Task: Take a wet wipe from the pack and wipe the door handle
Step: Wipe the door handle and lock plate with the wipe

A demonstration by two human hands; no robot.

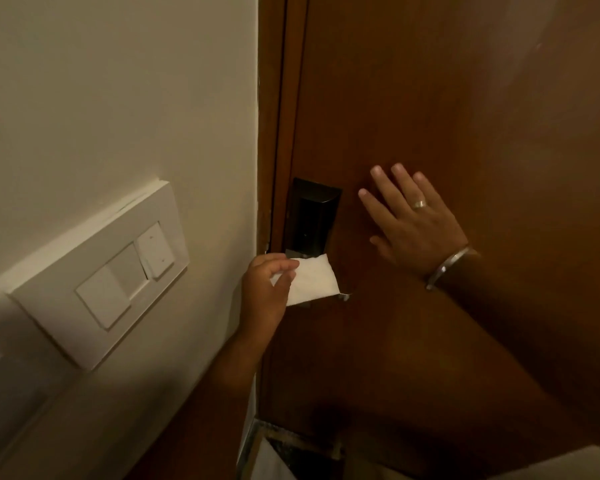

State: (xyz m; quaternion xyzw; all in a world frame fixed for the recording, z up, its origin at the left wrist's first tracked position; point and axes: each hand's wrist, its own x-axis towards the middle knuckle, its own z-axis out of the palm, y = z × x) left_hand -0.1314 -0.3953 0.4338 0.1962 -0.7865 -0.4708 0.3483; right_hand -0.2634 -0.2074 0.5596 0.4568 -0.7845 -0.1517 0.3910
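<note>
Nearest the camera, at the bottom edge of the view, I see only forearms and a pale blur I cannot identify; the pack is not in view. From that I judge the first half of the job finished: a wipe is out and in hand.

Further up, my left hand pinches the wet wipe between thumb and fingertips, the sheet loosely folded and held against the lower end of the dark lock body, close to the latch edge of the door. A bright metal tip pokes out from under the wipe's lower right corner; I take that for the end of the door handle, with the rest covered by the sheet. Whether the wipe is actually pressing on metal I cannot tell.

Beyond that, my right hand lies flat on the door panel, fingers spread, just right of the lock body, holding nothing. It wears a ring and a bangle at the wrist.

Left of the door frame, a white switch plate sits on the wall.

What remains, as I read it, is the wiping itself, along the lever and round its underside.
</note>
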